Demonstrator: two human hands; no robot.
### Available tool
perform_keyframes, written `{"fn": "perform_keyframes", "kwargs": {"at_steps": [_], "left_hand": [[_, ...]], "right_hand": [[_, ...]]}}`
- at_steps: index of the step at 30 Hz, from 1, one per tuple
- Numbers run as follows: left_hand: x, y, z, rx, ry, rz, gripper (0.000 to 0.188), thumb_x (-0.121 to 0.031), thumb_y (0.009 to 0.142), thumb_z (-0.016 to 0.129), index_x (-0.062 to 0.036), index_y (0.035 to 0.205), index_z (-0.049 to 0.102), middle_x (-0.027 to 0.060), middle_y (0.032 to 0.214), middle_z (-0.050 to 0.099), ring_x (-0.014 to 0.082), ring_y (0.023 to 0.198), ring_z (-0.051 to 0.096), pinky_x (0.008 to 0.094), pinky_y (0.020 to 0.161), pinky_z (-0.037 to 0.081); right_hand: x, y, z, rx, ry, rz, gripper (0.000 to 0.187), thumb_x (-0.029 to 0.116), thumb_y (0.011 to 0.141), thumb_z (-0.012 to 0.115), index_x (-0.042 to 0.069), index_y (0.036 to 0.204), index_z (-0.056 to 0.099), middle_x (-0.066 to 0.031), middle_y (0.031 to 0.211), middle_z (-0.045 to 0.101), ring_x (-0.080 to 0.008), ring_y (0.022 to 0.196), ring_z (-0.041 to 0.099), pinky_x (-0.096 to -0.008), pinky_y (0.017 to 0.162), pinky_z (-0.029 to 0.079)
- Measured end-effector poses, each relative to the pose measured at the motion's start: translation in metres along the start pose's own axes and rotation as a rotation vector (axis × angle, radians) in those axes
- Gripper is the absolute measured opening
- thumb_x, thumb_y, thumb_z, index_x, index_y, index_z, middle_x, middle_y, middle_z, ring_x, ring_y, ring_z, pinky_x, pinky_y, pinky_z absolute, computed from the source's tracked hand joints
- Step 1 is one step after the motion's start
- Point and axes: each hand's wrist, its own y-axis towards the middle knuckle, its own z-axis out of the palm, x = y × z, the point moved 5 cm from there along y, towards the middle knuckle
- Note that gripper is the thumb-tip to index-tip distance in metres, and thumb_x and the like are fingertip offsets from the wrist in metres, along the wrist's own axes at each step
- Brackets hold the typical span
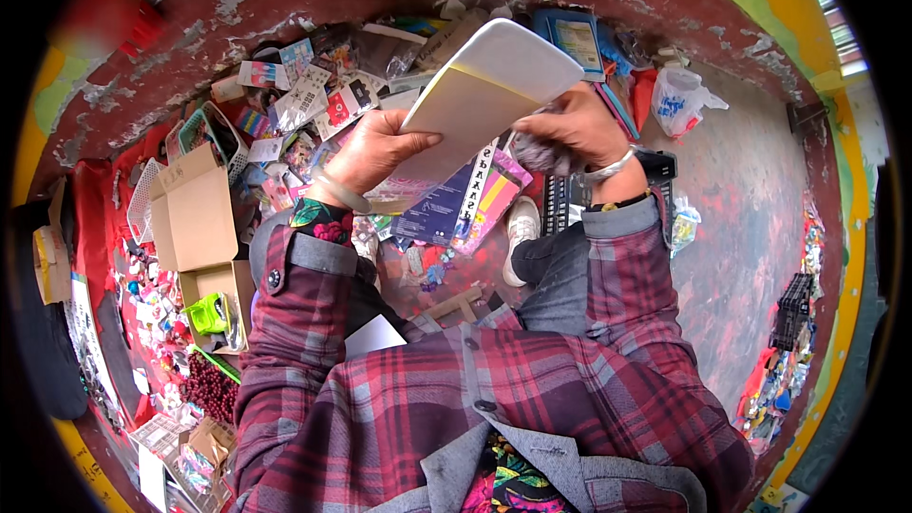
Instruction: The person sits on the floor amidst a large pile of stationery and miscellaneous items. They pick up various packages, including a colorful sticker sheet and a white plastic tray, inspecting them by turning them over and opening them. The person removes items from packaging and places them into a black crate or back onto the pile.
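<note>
An open pale notebook (pixel 489 100) with rounded corners and a thin yellow strip across it is held up in front of me. My left hand (pixel 370 154) grips its lower left side, thumb on top and fingers underneath. At its right edge is my right hand (pixel 586 133), closed around a bunched grey cloth (pixel 546 154). That hand's fingertips are at the notebook's edge; whether they touch it I cannot tell. Below the notebook lie a dark blue printed sheet (pixel 432 211) and a pink folder (pixel 502 192).
Leaflets and packets (pixel 304 100) are heaped along the wall. At left stand an opened cardboard box (pixel 195 209), a green basket (pixel 226 142) and dark red beads (pixel 211 385). A black crate (pixel 556 204) is by my right foot; a white plastic bag (pixel 682 100) lies beyond.
</note>
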Motion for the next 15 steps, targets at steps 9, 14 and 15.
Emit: {"fn": "perform_keyframes", "kwargs": {"at_steps": [9,14,15], "left_hand": [[0.01,0.003,0.001,0.009,0.078,-0.047,0.024,-0.014,0.081,0.067,0.0012,0.1,0.063,0.0009,0.087,0.064,0.0067,0.078,0.057,0.0227,0.072,0.046],[0.004,0.001,0.003,0.019,0.084,-0.054,0.025,-0.015,0.081,0.067,0.0011,0.101,0.063,0.0012,0.088,0.064,0.0072,0.079,0.057,0.0234,0.073,0.046],[0.004,0.0,0.003,0.018,0.085,-0.053,0.025,-0.014,0.081,0.067,0.001,0.101,0.063,0.0012,0.088,0.064,0.0074,0.079,0.057,0.0235,0.073,0.046]], "right_hand": [[0.01,-0.006,-0.016,-0.126,-0.19,-0.227,0.02,0.001,0.074,0.068,0.001,0.093,0.062,0.0022,0.085,0.06,-0.0073,0.077,0.053,-0.0219,0.07,0.044],[0.006,-0.005,-0.014,-0.061,-0.251,-0.189,0.025,0.001,0.073,0.068,0.001,0.097,0.062,0.0014,0.087,0.059,-0.0072,0.08,0.053,-0.0215,0.071,0.044],[0.008,-0.005,-0.014,-0.097,-0.176,-0.204,0.029,0.001,0.073,0.068,0.002,0.101,0.06,0.0007,0.088,0.059,-0.0075,0.081,0.053,-0.0214,0.071,0.044]]}}
